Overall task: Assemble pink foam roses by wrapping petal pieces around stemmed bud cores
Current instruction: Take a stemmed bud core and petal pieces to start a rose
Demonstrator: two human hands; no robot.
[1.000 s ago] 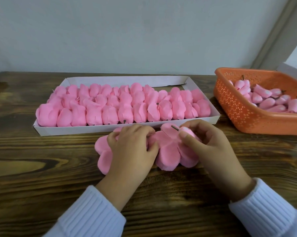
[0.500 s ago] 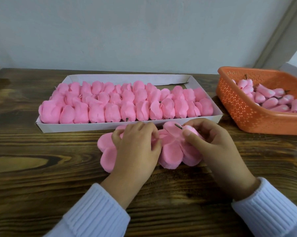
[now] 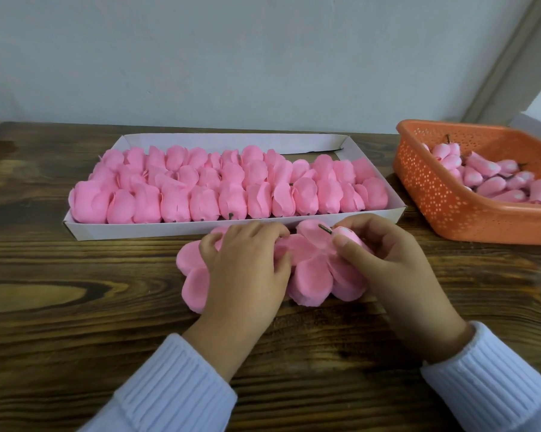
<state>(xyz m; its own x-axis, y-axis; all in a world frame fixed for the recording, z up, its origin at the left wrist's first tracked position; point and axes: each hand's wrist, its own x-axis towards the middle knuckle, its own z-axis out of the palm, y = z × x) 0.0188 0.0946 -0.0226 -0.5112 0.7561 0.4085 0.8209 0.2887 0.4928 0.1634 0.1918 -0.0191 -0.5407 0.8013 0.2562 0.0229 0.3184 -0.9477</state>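
Observation:
A pile of flat pink foam petal pieces (image 3: pixel 311 277) lies on the wooden table just in front of the white tray. My left hand (image 3: pixel 247 269) rests on the left part of the pile, its fingers curled down onto the petals and covering them. My right hand (image 3: pixel 384 263) pinches a pink bud core (image 3: pixel 347 236) over the right part of the pile; its short dark stem (image 3: pixel 324 228) points up and left.
A white cardboard tray (image 3: pixel 182 229) behind the hands holds several rows of finished pink roses. An orange perforated basket (image 3: pixel 431 194) at the right holds several stemmed bud cores. The dark wooden table (image 3: pixel 76 322) ends at a pale wall.
Both hands stay on the petal pile with only slight finger shifts; the bud core remains pinched in my right hand. The camera view has shifted a little.

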